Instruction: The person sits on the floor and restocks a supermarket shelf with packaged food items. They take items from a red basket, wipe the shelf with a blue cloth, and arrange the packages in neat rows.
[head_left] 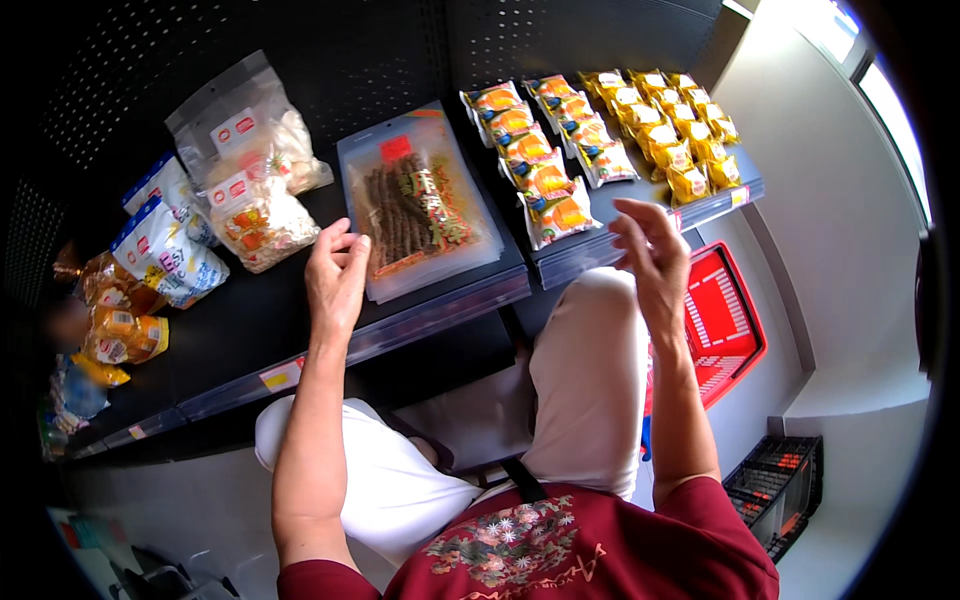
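Observation:
On a black shelf point(240, 325), a stack of flat clear packs point(405, 205) with dark brown stick-shaped snacks lies in front of me. My left hand point(336, 275) is at the left edge of this stack, fingers loosely bent and the thumb beside the pack; whether it touches is unclear. Nothing shows in that hand. My right hand point(655, 255) hovers by the shelf's front edge, empty, with its fingers apart. Nearest to it are rows of small orange-and-white wrapped packs point(548, 185). Farther right stand rows of small gold wrapped packs point(675, 140).
Left of the stack sit clear bags of pale puffed snacks point(262, 225), blue-and-white bags point(170, 255) and amber-yellow packs point(125, 335). A red basket point(757, 335) rests on the floor at right, with a black crate point(775, 485) nearer me. A white wall point(830, 200) bounds the right side.

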